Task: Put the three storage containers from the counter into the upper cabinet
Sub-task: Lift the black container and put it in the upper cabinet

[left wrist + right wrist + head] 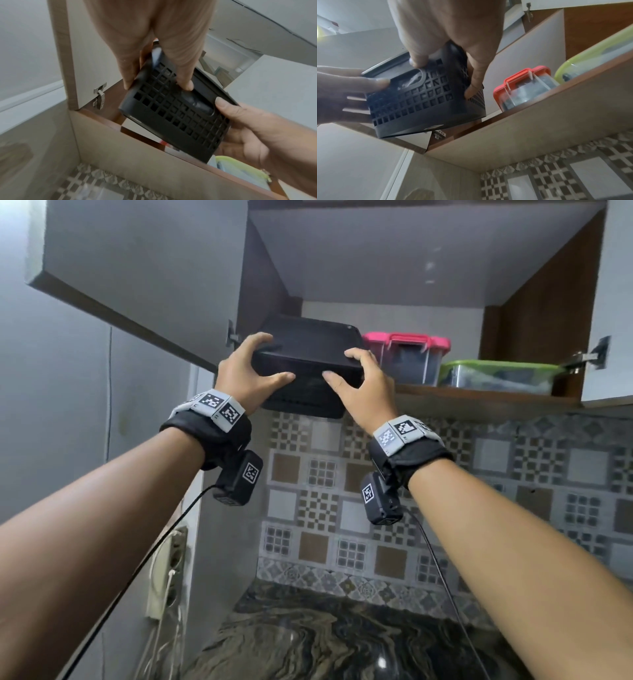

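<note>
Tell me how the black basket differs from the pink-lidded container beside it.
The black basket is opaque with grid-holed walls; the pink-lidded container has clear walls and a latched pink lid.
The basket is gripped by the left hand and right hand, overhanging the shelf edge; the container rests untouched on the shelf.
The basket looks larger.
Both are at the open upper cabinet.
</note>
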